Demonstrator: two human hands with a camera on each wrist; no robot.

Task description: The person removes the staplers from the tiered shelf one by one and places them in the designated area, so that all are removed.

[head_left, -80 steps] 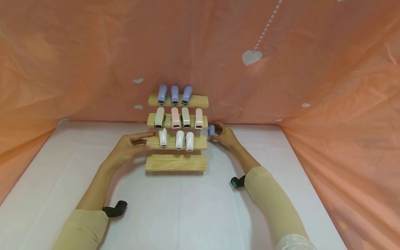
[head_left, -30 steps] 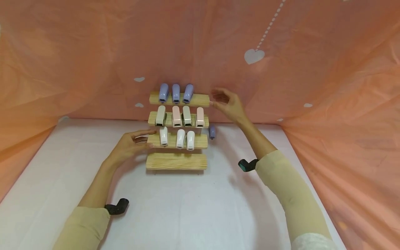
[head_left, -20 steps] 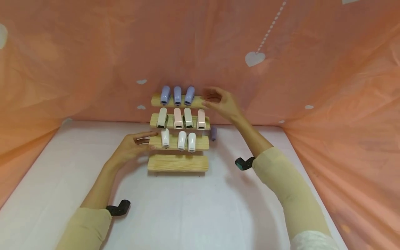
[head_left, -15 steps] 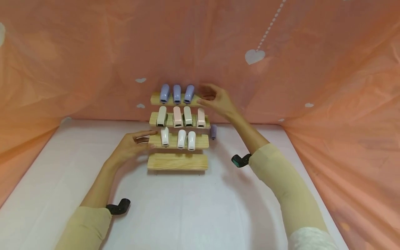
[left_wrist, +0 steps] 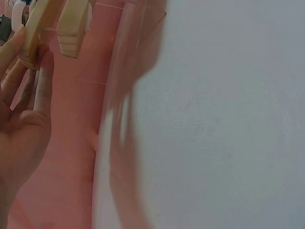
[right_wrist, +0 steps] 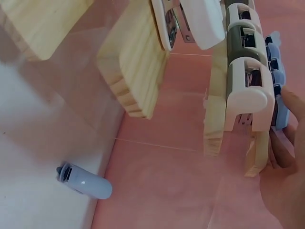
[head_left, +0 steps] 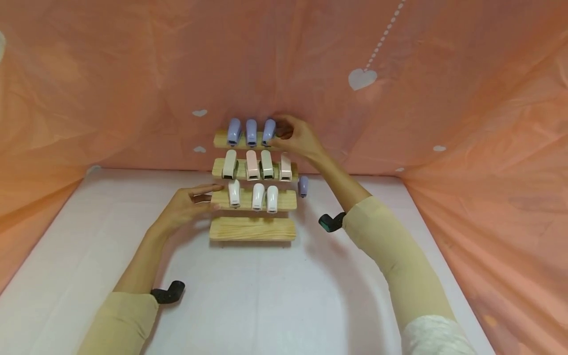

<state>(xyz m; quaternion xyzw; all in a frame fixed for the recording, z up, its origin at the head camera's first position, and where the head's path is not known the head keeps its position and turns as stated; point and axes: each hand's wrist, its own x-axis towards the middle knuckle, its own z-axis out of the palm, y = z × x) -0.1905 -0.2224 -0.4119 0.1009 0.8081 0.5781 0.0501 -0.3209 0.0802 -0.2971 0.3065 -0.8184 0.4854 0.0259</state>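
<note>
A wooden rack with stepped shelves (head_left: pixel 253 230) holds several mini staplers. At the left end of its second shelf from the bottom, my left hand (head_left: pixel 184 207) grips the board (left_wrist: pixel 31 43) between thumb and fingers. My right hand (head_left: pixel 299 138) reaches to the top shelf and pinches the rightmost purple stapler (head_left: pixel 268 131), thumb at its front and fingers behind. In the right wrist view that stapler (right_wrist: pixel 282 114) is partly hidden by the hand. Two more purple staplers (head_left: pixel 251 132) stand to its left. Another purple stapler (head_left: pixel 303 186) is on the table, right of the rack.
Pink and grey-green staplers (head_left: pixel 266 165) fill the second shelf from the top. White staplers (head_left: pixel 258 197) stand on the shelf below. The white table (head_left: pixel 248 296) meets an orange-pink cloth backdrop (head_left: pixel 399 113) behind and at the sides.
My right hand set the purple stapler down beside the rack, rose to the top shelf, then moved left onto its rightmost stapler. My left hand has stayed on the shelf board.
</note>
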